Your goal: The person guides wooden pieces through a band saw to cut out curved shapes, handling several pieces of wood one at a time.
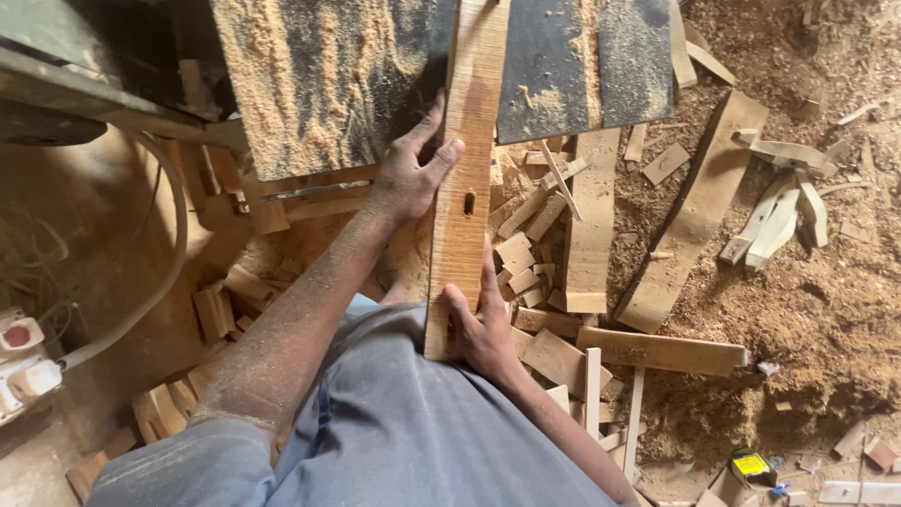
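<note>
Both hands clamp 1 long slotted wooden board (464, 178) lying across the sawdust-covered machine table (328, 84): left hand (409, 174) grips its left edge midway, right hand (481, 329) holds the near end, offcuts (563, 244) below.

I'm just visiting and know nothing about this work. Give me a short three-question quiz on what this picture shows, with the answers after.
1. True or false: both hands are on the long wooden plank.
2. Which hand is nearer the plank's near end? A. left hand B. right hand
3. Fill in: the dark machine table the plank lies over is dusted with ____.

Key
1. True. The left hand grips the plank's left edge beside a small slot; the right hand holds its lower part.
2. B
3. Sawdust; offcuts litter the floor below.
</note>
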